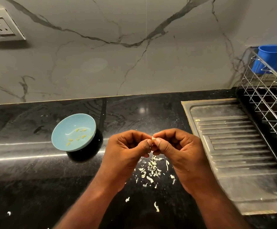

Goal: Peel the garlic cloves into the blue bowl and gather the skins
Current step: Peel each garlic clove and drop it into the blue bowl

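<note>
Head-worn view, angled forward and down, close over countertop

There is room to pass over the counter at the near left; the blue bowl stands left, the wire rack far right.

frame centre: my left hand and right hand pinched one garlic clove between thumbs and fingertips | lower centre: skins lay scattered on the black counter below my hands | left of centre: blue bowl held several peeled cloves | right: steel drainboard
</note>
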